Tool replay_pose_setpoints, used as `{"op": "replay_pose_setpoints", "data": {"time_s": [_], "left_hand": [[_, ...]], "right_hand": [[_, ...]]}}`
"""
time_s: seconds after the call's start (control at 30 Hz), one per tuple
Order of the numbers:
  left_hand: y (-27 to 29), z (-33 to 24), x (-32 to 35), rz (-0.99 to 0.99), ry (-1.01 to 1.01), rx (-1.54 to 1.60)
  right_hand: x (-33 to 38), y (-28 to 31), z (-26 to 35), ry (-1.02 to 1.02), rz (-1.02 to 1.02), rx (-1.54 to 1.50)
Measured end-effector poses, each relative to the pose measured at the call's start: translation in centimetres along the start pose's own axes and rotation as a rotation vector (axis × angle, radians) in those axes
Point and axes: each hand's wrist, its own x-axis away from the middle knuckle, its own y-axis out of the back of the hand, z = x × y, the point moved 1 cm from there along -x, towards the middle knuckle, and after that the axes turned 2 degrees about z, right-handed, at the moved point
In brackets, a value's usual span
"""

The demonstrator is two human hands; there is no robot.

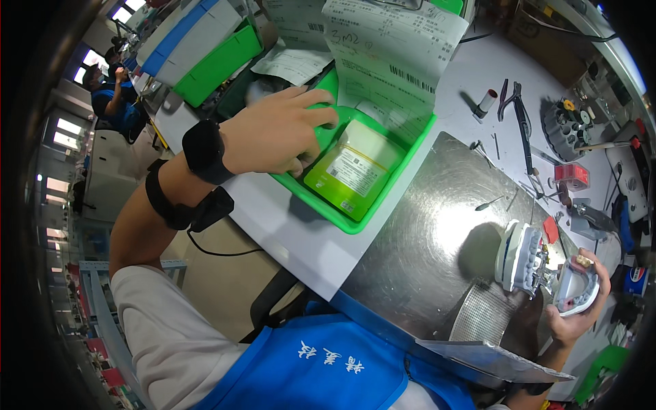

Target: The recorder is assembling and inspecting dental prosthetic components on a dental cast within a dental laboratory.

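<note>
- The left hand (277, 130) is laid over the near-left rim of a green tray (383, 191), fingers spread and curled down; whether anything is pinched under them cannot be told.
- A flat green packet (352, 174) is seen lying in the tray, just beside the fingertips, with printed sheets (383, 61) propped up behind it.
- A dental model (577, 287) with teeth is gripped in the right hand (581, 301), low at the right, just beside a blue-and-white articulator (519, 256) on the steel plate (424, 232) on the table (287, 225).
- The step is judged to be a reach into the tray while the model is held aside.
- For the next move, a clean pinch on the packet's edge is called for, with the model kept steady.
</note>
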Motion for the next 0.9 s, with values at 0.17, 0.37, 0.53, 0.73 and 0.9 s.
{"op": "replay_pose_setpoints", "data": {"time_s": [0.17, 0.37, 0.53, 0.73, 0.9], "left_hand": [[-0.5, 0.4, -0.1, -0.004, -0.009, 0.034], [1.1, 0.1, -0.4, -0.067, 0.075, 0.227], [2.4, 0.7, -0.5, -0.642, 0.480, 1.218], [0.8, 2.2, -2.8, -0.738, 0.506, 1.429], [2.1, 3.1, -1.0, -0.882, 0.431, 1.116]], "right_hand": [[0.3, 0.0, -0.3, 0.004, 0.014, -0.041], [-0.3, -0.3, -0.4, 0.000, 0.012, -0.045], [-0.2, -0.4, 0.0, 0.000, 0.007, -0.111], [-0.5, -0.6, 0.1, 0.005, 0.015, -0.121], [-0.6, -0.7, 0.2, -0.010, 0.015, -0.162]]}}
